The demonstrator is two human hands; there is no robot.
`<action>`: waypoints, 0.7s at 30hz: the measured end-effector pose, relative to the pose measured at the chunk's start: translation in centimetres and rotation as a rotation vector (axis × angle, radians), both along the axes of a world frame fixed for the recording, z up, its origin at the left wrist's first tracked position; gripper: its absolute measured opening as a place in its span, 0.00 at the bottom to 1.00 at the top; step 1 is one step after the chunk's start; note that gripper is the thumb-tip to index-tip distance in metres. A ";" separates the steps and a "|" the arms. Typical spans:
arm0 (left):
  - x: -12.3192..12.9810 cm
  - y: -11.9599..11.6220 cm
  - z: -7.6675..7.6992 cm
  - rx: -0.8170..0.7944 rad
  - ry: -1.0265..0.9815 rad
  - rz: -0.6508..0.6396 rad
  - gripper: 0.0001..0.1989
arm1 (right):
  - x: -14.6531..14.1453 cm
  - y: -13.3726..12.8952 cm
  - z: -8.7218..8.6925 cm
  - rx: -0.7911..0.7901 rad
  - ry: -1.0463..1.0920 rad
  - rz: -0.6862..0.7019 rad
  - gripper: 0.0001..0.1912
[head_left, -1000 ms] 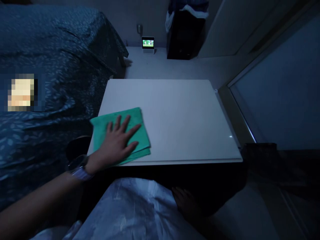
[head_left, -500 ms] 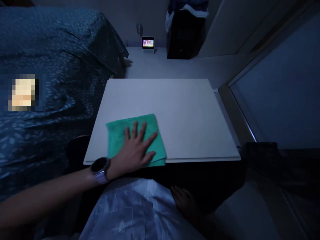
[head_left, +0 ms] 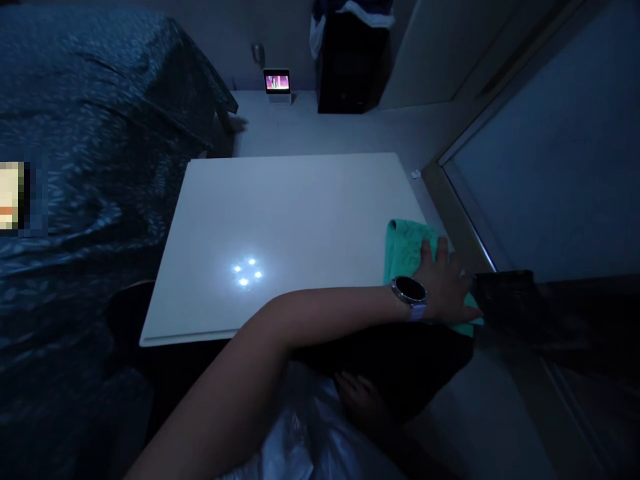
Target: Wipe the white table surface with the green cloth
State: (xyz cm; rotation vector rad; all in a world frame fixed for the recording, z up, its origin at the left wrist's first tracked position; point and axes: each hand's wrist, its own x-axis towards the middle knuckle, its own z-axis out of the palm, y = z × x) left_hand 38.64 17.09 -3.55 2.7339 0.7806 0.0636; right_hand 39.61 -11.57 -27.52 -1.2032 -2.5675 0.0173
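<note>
A green cloth (head_left: pixel 405 250) lies over the right end of the white tabletop (head_left: pixel 290 213), part of it past the front right corner. On top of the cloth my left hand (head_left: pixel 443 283) is pressed flat with its fingers spread, and a round dark watch (head_left: pixel 410 289) is on that wrist. My left forearm crosses the front edge of the table. Low in the view, below the table edge, my right hand (head_left: pixel 357 393) rests on my lap in shadow, its fingers slightly apart and nothing visible in them.
A bed with a leaf-patterned cover (head_left: pixel 100 133) stands at the left. Beyond the table are a small lit screen (head_left: pixel 277 82) on the floor and a black cabinet (head_left: pixel 350 67) with fabric on it. A sliding door (head_left: pixel 550 133) is at the right.
My left hand and the green cloth have moved from the table's front left to its right end. Light reflections now show on the tabletop, and the view has shifted slightly. My right hand stays low.
</note>
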 end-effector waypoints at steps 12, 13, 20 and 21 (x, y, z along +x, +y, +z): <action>-19.8 -4.2 -0.1 0.049 0.034 0.038 0.46 | 0.2 -0.2 -0.7 0.011 -0.041 0.009 0.20; -22.3 -4.9 -0.2 0.072 0.041 0.088 0.46 | 0.2 -0.2 -0.9 0.014 -0.042 0.007 0.20; -37.0 -12.0 -1.9 0.306 0.063 0.546 0.40 | 0.7 -0.3 -0.7 0.009 -0.032 0.039 0.20; -38.4 -12.7 -2.2 0.320 0.068 0.616 0.39 | 0.7 -0.3 -0.6 0.021 -0.018 0.038 0.19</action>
